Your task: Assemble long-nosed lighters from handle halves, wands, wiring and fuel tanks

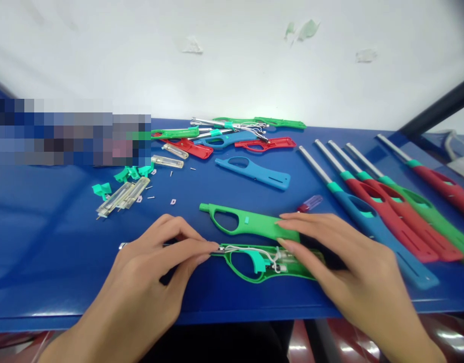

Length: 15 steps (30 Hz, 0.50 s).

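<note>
An opened gas lighter half-shell (298, 268) in green lies in front of me, with white wires, a turquoise trigger (259, 262) and a clear fuel tank inside. My left hand (152, 267) pinches its neck, where the metal tube enters; most of the tube is hidden behind the fingers. Above it lies the matching green cover half (260, 225). My right hand (349, 254) has its fingertips and thumb closed on the right end of that cover, just over the opened shell. Just beyond the right hand rests a screwdriver (309, 203) with a purple, see-through handle.
Assembled lighters (371, 214) in blue, red and green lie in a row at right. A blue cover half (254, 173) lies behind. Further back is a pile of shells and metal tubes (228, 125). Clear tanks (123, 196), turquoise triggers (101, 190) and small screws lie at left.
</note>
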Each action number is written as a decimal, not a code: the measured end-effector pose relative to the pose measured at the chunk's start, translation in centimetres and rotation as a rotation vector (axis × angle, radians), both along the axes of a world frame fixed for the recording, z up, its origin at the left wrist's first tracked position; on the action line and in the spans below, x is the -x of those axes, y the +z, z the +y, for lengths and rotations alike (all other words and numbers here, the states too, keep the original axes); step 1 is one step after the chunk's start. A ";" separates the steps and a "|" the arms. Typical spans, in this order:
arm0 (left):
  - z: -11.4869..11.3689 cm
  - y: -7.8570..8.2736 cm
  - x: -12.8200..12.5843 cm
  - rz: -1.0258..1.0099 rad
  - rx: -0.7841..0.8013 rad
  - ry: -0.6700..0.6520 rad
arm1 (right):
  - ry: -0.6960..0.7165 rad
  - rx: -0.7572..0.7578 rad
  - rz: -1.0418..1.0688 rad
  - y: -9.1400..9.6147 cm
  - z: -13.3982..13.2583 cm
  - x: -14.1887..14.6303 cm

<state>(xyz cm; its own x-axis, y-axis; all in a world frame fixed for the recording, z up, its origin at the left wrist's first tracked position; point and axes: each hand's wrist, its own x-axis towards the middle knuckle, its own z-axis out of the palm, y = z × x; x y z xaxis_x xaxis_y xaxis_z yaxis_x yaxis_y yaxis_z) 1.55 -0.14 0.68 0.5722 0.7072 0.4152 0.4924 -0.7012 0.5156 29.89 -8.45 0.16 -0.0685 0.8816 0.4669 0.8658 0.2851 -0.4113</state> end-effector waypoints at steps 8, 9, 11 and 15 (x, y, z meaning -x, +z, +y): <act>-0.3 0.3 -0.2 -0.003 0.023 -0.005 | 0.000 0.004 0.002 -0.1 0.1 -0.1; -0.3 0.4 -0.3 -0.009 0.017 -0.009 | -0.002 -0.002 -0.004 -0.1 0.1 0.0; -0.3 0.4 -0.4 -0.028 0.008 -0.021 | -0.003 -0.024 -0.023 -0.1 0.2 0.0; -0.1 0.4 -0.5 -0.041 0.023 -0.030 | -0.018 -0.086 -0.040 0.3 0.0 -0.2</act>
<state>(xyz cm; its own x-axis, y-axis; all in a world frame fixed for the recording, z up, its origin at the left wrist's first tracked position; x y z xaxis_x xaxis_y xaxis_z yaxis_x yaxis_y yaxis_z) 2.00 -0.24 1.13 0.5759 0.6998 0.4227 0.4494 -0.7029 0.5513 30.05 -8.47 0.48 -0.0731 0.8398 0.5380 0.8866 0.3018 -0.3506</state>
